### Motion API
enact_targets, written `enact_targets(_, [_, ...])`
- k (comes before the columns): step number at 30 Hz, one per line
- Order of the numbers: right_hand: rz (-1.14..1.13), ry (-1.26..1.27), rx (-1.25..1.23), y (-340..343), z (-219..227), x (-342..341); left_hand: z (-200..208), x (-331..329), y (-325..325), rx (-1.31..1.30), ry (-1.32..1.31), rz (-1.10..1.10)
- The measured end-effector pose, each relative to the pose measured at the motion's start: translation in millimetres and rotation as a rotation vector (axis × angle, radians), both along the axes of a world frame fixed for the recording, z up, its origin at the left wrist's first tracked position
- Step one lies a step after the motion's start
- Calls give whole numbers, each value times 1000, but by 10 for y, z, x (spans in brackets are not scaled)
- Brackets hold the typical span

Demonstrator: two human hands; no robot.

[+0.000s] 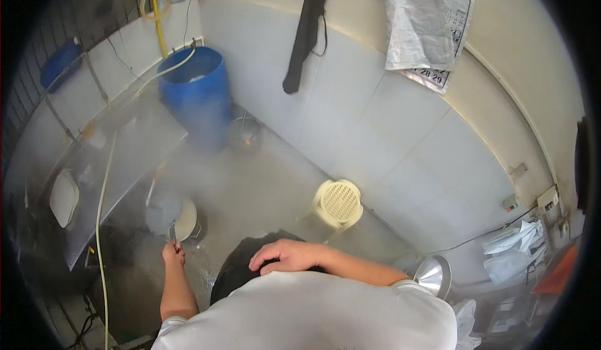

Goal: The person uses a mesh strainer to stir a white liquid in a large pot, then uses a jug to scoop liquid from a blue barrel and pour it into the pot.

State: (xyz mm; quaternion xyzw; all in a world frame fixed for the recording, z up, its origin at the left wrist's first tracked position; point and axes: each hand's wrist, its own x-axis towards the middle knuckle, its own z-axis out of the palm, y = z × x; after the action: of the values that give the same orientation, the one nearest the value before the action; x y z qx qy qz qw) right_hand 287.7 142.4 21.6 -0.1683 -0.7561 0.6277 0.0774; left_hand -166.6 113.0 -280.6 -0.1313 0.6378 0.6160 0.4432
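Head view: gripping grey scoop (161,217) by handle (172,232) in closed left hand (174,252); holding it just beyond hand, beside or over pale bucket (187,220), cannot tell which through steam (210,172). Resting half-curled, seemingly empty right hand (285,256) near dark cloth (235,267). Best keep grip firm, scoop level, wrist clear of steam.

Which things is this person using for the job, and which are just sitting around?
Seems in use: the left hand; the round grey handled tool it grips, blurred by steam; the pale bucket close to that tool.

Seems just around: the blue barrel; the cream stool by the wall; the pale plastic bags on the right.
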Motion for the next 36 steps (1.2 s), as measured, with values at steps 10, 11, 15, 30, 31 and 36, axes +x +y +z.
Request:
enact_targets(10, [-44, 76, 39, 45, -11, -13, 219, 140, -89, -190, 129, -101])
enact_targets(11, [-58, 79, 71, 46, -2, -8, 260, 194, -15, -185, 72, -49])
enact_targets(15, [-46, 98, 38, 29, 25, 4, 4, -20, -59, -55, 69, -143])
enact_targets(30, [-41, 101, 11, 3, 6, -127, 192, 58, -5, 28, -37, -31])
enact_targets(31, [-31, 99, 16, 5, 5, -137, 187, 44, -6, 32, -47, -37])
enact_targets(36, [-13, 98, 24, 6, -17, -175, 219, 41, 2, 62, -73, -25])
